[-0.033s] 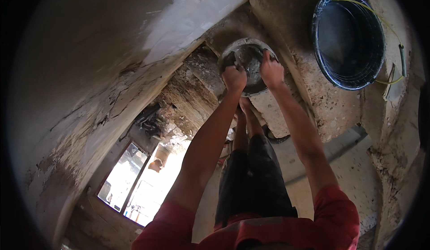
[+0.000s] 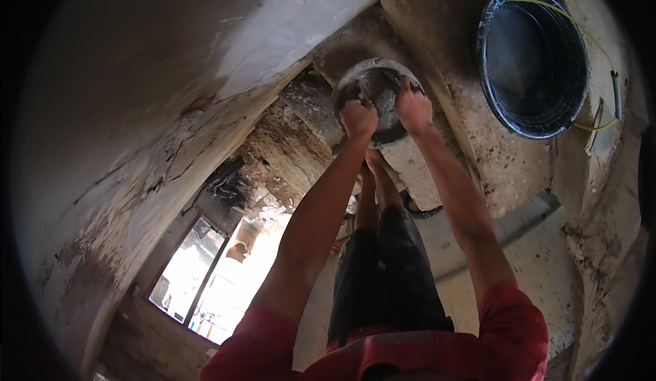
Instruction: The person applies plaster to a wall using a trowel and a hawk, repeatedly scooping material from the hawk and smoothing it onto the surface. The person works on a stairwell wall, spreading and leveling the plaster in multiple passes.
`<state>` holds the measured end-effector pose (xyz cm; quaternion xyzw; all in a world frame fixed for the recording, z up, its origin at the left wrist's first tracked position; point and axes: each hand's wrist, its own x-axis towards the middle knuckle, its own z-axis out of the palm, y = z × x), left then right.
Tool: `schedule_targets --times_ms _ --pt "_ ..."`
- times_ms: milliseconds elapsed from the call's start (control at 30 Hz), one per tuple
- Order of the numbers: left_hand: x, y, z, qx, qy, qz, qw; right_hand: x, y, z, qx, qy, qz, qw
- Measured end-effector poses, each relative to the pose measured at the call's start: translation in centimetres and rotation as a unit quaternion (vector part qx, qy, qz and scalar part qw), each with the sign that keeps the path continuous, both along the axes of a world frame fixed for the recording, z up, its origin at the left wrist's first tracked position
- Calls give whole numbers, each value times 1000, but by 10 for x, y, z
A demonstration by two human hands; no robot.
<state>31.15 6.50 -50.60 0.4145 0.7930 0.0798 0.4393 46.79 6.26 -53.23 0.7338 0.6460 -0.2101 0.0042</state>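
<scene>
A round mortar-caked basin [image 2: 348, 80] sits on the ground in front of my bare feet, with wet grey mix [image 2: 387, 104] inside. My left hand [image 2: 359, 118] is closed over the basin's left part, its fingers turned down toward the mix. Whatever it grips is hidden by the fist and the grey mix. On the right side, my right hand [image 2: 414, 112] is closed at the basin's rim, fingers bent over the edge. Both arms stretch forward, side by side.
A large black bucket [image 2: 533, 70] with a yellow wire handle stands at the far right. Along the left runs a peeling wall [image 2: 157, 107]. Rough slabs and rubble [image 2: 297, 131] lie around the basin. A bright window [image 2: 195, 268] is at the lower left.
The grey mix just beyond my left hand has shifted slightly, and a dark shape there shows less. Both hands stay almost where they were.
</scene>
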Motion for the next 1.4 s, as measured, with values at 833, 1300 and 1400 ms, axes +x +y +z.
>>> schedule_targets --times_ms 833,1300,1400 --pt "-14 -9 -46 -99 -243 213 941 -7 -2 35 -54 190 -96 976" --pt "-31 -32 4 -78 -483 276 827 1 -33 176 251 126 -14 960" --pt "-36 -34 11 -64 -498 285 816 10 -34 178 240 157 -100 953"
